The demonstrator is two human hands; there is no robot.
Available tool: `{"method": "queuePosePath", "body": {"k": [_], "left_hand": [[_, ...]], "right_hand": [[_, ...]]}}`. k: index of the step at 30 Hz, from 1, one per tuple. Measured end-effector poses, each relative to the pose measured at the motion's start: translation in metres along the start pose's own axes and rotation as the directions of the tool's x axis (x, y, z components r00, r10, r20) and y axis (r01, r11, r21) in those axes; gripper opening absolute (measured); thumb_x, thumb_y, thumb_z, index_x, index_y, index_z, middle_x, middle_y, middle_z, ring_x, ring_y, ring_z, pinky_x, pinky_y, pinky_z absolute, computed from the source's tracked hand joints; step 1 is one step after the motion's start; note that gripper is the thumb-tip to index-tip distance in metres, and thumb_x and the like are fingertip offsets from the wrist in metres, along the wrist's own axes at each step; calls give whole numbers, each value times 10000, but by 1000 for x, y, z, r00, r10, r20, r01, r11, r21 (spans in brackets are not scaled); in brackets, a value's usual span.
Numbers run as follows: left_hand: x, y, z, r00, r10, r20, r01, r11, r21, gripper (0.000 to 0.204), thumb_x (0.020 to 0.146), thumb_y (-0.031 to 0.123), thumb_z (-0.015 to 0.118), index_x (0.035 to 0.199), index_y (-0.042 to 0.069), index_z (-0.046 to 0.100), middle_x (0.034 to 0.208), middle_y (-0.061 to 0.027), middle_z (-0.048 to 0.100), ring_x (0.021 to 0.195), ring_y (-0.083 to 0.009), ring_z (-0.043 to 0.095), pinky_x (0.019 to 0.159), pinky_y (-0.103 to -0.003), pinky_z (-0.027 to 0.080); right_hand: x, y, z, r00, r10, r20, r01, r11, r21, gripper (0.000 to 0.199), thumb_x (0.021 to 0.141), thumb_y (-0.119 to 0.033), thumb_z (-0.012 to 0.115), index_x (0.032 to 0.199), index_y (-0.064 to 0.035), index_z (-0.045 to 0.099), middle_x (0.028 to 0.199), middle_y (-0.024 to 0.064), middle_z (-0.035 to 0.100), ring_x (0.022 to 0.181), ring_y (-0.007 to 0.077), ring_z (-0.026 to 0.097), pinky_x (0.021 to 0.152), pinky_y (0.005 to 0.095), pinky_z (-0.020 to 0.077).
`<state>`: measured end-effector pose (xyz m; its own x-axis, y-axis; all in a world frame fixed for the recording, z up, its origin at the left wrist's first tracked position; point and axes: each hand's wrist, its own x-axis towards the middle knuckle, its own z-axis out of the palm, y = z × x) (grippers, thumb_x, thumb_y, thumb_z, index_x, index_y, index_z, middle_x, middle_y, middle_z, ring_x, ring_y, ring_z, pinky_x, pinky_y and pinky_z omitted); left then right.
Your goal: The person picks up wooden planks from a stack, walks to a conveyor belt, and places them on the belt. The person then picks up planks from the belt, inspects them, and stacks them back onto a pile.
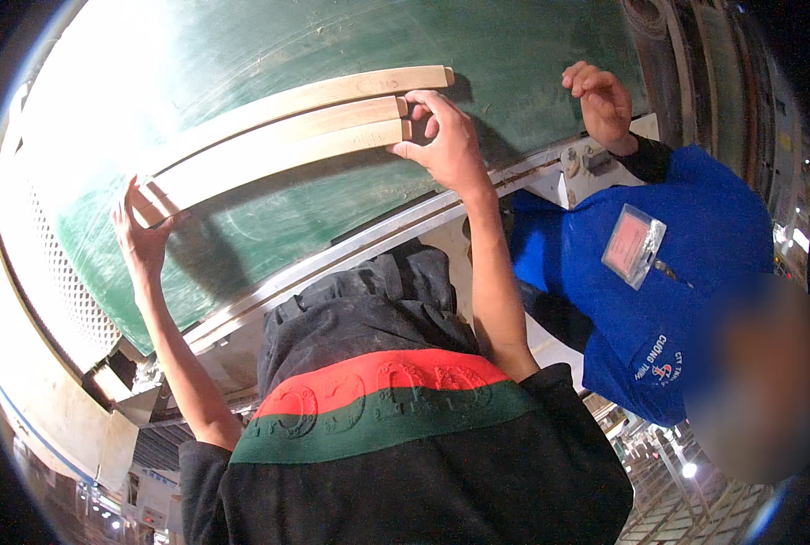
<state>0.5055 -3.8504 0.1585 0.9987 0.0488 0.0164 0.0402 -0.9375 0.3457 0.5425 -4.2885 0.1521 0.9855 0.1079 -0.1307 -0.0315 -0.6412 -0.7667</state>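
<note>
likely stiff, fairly light and smooth, the paired curved wooden slats (282, 156) seem best taken at both ends. the right hand (448, 145) pinches one end; the left hand (143, 238) grasps the other. the pair spans between these grips, over the green table (532, 73), a third slat (332, 93) just beyond.

From my remote seat, I see what seems to be a woodworking workshop: a scratched green worktable (532, 54) carries curved wooden pieces (332, 143), and beside it one co-worker's blue work shirt (723, 213) has a badge (635, 243).
</note>
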Motion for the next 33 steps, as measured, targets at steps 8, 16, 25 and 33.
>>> {"method": "queuePosePath", "body": {"k": [8,16,25,33], "left_hand": [[-34,-15,-25,981,167,-100,-179,974,-136,671,520,245,861,1088,5,597,972,-158,590,944,-300,571,820,-390,470],[-123,66,-26,989,-120,-90,71,901,-429,738,448,342,882,1031,7,577,915,-125,636,843,-254,638,775,-358,493],[-181,60,-2,958,-243,149,280,699,-658,777,445,393,877,1047,-7,592,954,-91,635,895,-196,613,815,-326,467],[-166,57,7,858,-46,511,507,236,-829,821,401,173,934,1110,-26,572,1064,-87,623,1047,-169,562,958,-321,403]], "right_hand": [[9,-77,-51,958,-286,-16,219,693,687,709,608,-58,832,1229,-85,491,1257,105,542,1111,212,543,819,319,515],[34,-160,-46,861,-493,-129,265,218,939,974,550,-150,888,1342,-76,325,1278,178,511,1199,260,499,997,391,432],[3,-185,-35,865,-499,-58,293,408,865,952,482,-196,912,1278,4,430,1214,113,538,1148,216,531,971,364,447],[-3,-222,-40,918,-390,-79,301,551,778,825,588,-233,864,1243,15,426,1134,127,542,1087,192,541,933,339,458]]}}
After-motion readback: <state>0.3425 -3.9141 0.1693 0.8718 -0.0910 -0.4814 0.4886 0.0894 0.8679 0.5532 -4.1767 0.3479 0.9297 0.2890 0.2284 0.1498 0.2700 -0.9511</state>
